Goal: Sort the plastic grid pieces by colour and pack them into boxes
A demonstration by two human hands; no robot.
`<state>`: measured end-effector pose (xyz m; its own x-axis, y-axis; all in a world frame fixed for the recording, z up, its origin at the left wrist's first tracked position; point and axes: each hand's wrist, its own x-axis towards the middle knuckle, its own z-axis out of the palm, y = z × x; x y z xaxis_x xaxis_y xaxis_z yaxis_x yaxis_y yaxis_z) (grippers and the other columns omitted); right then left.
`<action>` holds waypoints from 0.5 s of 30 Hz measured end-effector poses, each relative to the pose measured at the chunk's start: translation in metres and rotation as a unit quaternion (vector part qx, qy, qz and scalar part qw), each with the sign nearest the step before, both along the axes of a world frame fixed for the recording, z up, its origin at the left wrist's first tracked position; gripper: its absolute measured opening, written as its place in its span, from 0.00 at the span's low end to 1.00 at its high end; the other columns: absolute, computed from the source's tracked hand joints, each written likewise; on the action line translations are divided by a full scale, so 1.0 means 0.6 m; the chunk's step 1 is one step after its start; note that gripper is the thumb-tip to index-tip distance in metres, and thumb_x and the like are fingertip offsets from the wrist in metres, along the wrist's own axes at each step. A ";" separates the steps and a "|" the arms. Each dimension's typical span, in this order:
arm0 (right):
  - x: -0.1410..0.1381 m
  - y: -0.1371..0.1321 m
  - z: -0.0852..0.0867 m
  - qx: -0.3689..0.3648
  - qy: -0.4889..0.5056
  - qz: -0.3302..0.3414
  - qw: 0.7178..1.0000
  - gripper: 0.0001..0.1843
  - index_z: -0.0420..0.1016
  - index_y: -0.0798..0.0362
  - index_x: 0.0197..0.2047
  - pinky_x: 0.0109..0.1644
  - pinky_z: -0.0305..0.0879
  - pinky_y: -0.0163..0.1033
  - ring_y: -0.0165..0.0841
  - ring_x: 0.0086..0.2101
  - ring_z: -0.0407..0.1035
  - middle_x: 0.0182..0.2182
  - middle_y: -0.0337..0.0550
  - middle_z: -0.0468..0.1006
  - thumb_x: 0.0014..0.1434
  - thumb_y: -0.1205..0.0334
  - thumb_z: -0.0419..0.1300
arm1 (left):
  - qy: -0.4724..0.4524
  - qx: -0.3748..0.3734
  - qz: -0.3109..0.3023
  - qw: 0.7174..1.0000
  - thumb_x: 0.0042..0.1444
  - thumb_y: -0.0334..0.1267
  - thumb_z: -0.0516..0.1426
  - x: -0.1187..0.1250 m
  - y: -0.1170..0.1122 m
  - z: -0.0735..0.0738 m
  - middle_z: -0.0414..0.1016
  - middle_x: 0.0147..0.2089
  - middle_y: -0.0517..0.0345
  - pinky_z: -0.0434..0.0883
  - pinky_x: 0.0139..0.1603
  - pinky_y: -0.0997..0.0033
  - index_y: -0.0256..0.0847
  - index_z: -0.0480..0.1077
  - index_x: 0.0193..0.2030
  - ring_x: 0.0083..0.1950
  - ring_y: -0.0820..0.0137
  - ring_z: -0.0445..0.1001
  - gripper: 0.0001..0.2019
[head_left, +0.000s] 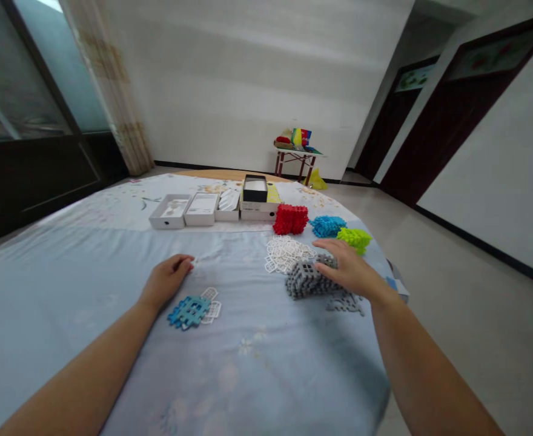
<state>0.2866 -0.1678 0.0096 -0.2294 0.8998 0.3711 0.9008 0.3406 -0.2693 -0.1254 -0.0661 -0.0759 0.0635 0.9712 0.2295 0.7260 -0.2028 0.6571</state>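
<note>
My right hand (pixel 348 266) is over a stack of grey interlocking plastic tiles (pixel 307 278), its thumb against the stack and its fingers stretched apart behind it. A few loose grey tiles (pixel 346 303) lie below that hand. On the left, my left hand (pixel 166 280) rests on the cloth with curled fingers, and I see nothing in them. Just in front of it lies a blue-teal piece of joined tiles (pixel 189 312), partly over some white lattice tiles (pixel 211 306). Beyond the grey stack spreads a pile of white lattice tiles (pixel 287 253).
Red (pixel 291 219), blue (pixel 327 226) and lime-green (pixel 355 240) tile stacks stand at the back right. Several white boxes (pixel 169 218) line the far side, with a black open box (pixel 254 189) on top of one. A pale blue flowered tablecloth (pixel 248 381) covers the table.
</note>
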 end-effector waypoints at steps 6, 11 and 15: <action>-0.161 0.015 -0.002 -0.005 0.065 0.188 0.980 0.21 0.67 0.51 0.55 0.58 0.57 0.48 0.38 0.53 0.62 0.51 0.49 0.71 0.57 0.60 0.57 | -0.026 0.017 0.010 0.999 0.53 0.50 0.48 0.003 -0.007 0.001 0.78 0.32 0.56 0.69 0.39 0.69 0.39 0.73 0.39 0.36 0.65 0.75 0.20; -0.278 0.036 -0.049 -0.072 0.048 0.278 0.957 0.20 0.69 0.55 0.52 0.57 0.58 0.44 0.37 0.52 0.63 0.49 0.50 0.72 0.55 0.62 0.60 | -0.064 0.008 0.022 0.998 0.53 0.49 0.48 0.000 -0.008 0.000 0.77 0.30 0.56 0.69 0.37 0.69 0.38 0.72 0.41 0.34 0.66 0.75 0.20; -0.336 0.047 -0.088 -0.084 0.022 0.303 0.949 0.24 0.69 0.53 0.53 0.56 0.57 0.45 0.39 0.53 0.62 0.52 0.50 0.70 0.54 0.55 0.61 | -0.094 0.010 0.026 0.995 0.52 0.49 0.49 0.001 -0.008 0.002 0.77 0.29 0.56 0.70 0.37 0.69 0.37 0.72 0.40 0.33 0.67 0.75 0.19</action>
<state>0.0848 -0.1394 -0.0430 -0.7111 0.6550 0.2554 0.5403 0.7416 -0.3977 -0.1248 -0.0710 -0.0746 -0.0315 0.9670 0.2530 0.6011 -0.1839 0.7778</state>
